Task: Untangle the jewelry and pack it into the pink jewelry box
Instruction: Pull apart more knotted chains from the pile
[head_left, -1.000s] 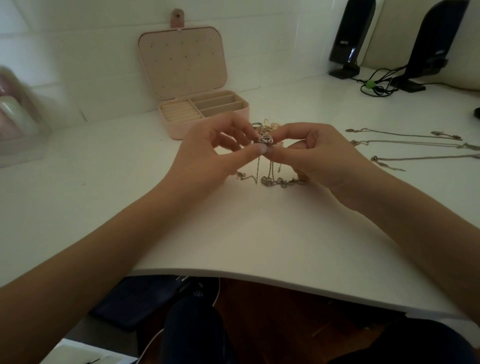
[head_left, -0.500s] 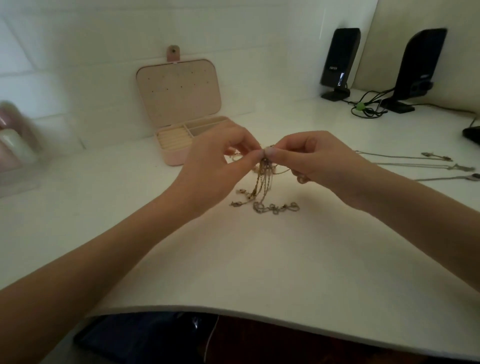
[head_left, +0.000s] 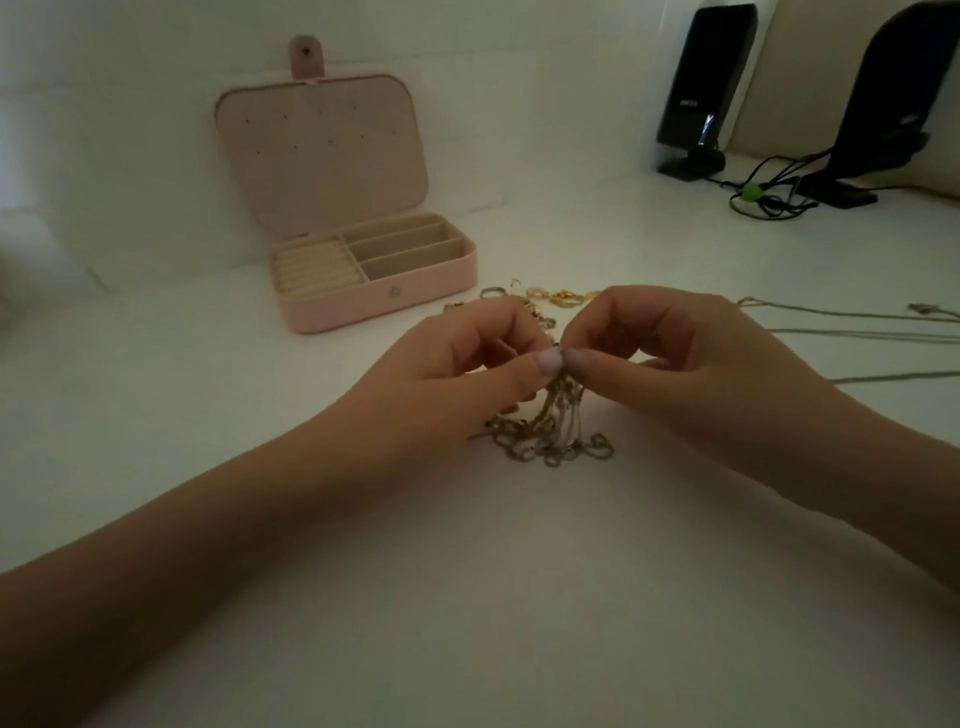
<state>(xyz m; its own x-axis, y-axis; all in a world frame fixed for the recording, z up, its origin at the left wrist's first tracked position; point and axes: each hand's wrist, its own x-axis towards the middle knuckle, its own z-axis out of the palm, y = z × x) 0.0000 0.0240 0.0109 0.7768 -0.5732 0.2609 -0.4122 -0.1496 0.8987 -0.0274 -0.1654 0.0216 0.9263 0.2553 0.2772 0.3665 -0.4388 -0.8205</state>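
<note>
Since half a second ago both hands have stayed together over the white table (head_left: 467, 597), thumbs meeting. Left hand (head_left: 457, 374) and right hand (head_left: 675, 358) each pinch the top of the tangled chains (head_left: 550, 431), whose lower loops rest on the table. Loose gold pieces (head_left: 550, 299) lie just beyond; straightened chains (head_left: 852, 332) lie right. The pink jewelry box (head_left: 374, 306) stands open, far left.

Dim, soft light with a greenish cast; faint shadows pool on the desk (head_left: 467, 597) below the fingers (head_left: 550, 359), and wide-angle edges bend and blur.
</note>
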